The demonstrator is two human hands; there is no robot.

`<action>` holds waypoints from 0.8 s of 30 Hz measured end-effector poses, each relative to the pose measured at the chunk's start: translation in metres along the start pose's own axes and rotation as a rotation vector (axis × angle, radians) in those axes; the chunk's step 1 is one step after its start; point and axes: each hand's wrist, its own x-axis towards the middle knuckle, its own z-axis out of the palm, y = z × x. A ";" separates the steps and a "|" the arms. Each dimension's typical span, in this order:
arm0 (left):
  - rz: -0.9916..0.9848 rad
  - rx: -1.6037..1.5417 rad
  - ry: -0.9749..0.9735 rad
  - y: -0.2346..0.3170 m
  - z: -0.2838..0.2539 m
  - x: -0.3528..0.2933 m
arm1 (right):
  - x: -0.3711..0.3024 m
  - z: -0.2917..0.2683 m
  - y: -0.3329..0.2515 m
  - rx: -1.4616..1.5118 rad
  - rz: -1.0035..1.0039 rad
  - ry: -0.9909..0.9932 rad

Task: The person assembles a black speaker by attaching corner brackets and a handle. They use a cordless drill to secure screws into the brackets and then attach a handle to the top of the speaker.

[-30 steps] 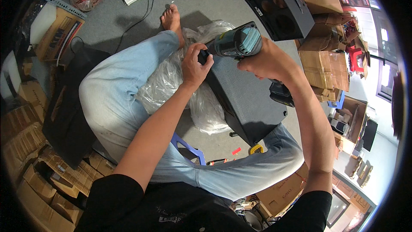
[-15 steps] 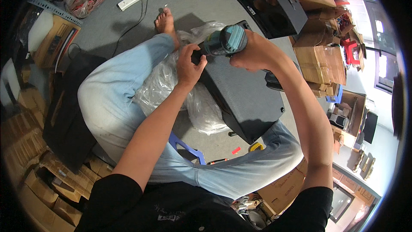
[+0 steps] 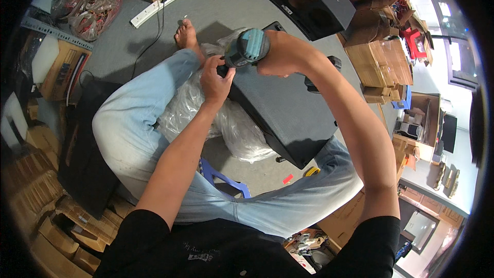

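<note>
A teal and black cordless drill (image 3: 249, 47) is in my right hand (image 3: 284, 54), whose fingers wrap around its grip. The drill stands over the far left corner of a black speaker cabinet (image 3: 283, 103), which lies between my legs. Its body hides the bit and the spot beneath it. Close beside the drill, my left hand (image 3: 215, 80) curls its thumb and index finger around a small dark part at the cabinet's corner; what that part is cannot be made out. Clear plastic wrap (image 3: 234, 128) bunches along the cabinet's left side.
Another black speaker cabinet (image 3: 303, 2) stands farther off. A white power strip (image 3: 162, 4) with a plugged-in cord lies on the floor. Near my lap are a blue plastic piece (image 3: 224, 179) and a yellow tape measure (image 3: 312, 171). Cardboard boxes (image 3: 378, 64) pile up at the right.
The whole view has shifted a little, carrying the cabinet, drill and both hands slightly left in the picture. My grip on the drill stays the same, and my left hand remains beside it.
</note>
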 end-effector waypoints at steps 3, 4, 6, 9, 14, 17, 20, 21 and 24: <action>0.044 0.005 0.008 -0.005 0.001 0.003 | -0.004 0.001 -0.003 0.132 -0.014 -0.051; 0.054 0.010 0.008 -0.008 0.002 0.004 | -0.002 0.002 -0.003 0.132 -0.002 -0.048; 0.061 0.076 0.017 -0.013 0.002 0.002 | 0.002 0.007 -0.001 0.135 0.026 -0.039; -0.001 0.131 -0.009 -0.001 0.009 -0.002 | -0.004 0.012 0.007 0.072 -0.015 -0.033; 0.081 0.226 0.085 -0.055 0.010 0.011 | 0.007 0.004 -0.020 -0.003 -0.041 -0.253; 0.059 0.201 0.067 -0.038 0.018 0.004 | 0.017 0.006 -0.008 -0.094 -0.157 -0.321; 0.149 0.087 0.001 -0.014 0.028 -0.004 | -0.014 -0.015 0.016 0.039 -0.156 -0.239; 0.152 0.141 0.019 -0.024 0.024 0.000 | -0.018 -0.023 0.020 0.091 -0.168 -0.199; -0.100 0.132 -0.110 -0.028 0.015 0.009 | -0.144 -0.045 0.058 0.397 -0.252 0.208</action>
